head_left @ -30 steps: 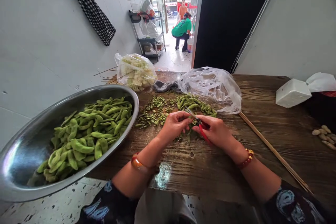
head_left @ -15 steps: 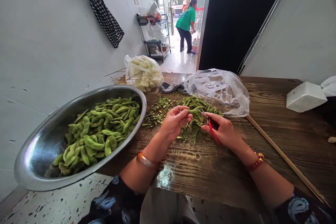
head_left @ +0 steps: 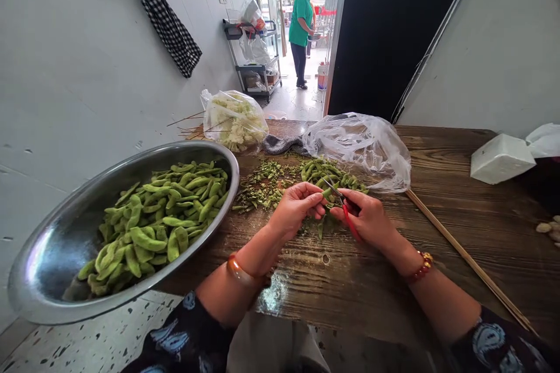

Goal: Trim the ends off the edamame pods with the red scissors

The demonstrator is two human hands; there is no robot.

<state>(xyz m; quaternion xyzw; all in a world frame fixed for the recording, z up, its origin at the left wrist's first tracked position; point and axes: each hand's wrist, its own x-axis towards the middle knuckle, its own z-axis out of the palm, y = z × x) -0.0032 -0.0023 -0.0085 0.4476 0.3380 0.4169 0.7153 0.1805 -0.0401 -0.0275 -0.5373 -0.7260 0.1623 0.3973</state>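
Between the fingertips of my left hand [head_left: 300,208] is a green edamame pod [head_left: 327,192], partly covered by the fingers. My right hand [head_left: 370,218] grips red-handled scissors [head_left: 351,224], whose metal blades reach toward the pod. Behind both hands lies a pile of edamame pods [head_left: 321,172] on the wooden table [head_left: 306,280]. Small green trimmings [head_left: 265,183] are scattered to the left of that pile. A large steel bowl [head_left: 48,271] at the left holds many edamame pods [head_left: 149,233].
A clear bag of cauliflower [head_left: 236,119], a grey cloth [head_left: 284,144] and a crumpled plastic bag [head_left: 363,148] lie toward the back. Long wooden sticks [head_left: 468,259] slant across the right side. A white block [head_left: 502,158] sits far right. A person in green [head_left: 301,23] stands by the doorway.
My left hand has shifted slightly right, nearer the scissors, and less of the pod shows. The person in green has straightened up from bending. The view has shifted a little.
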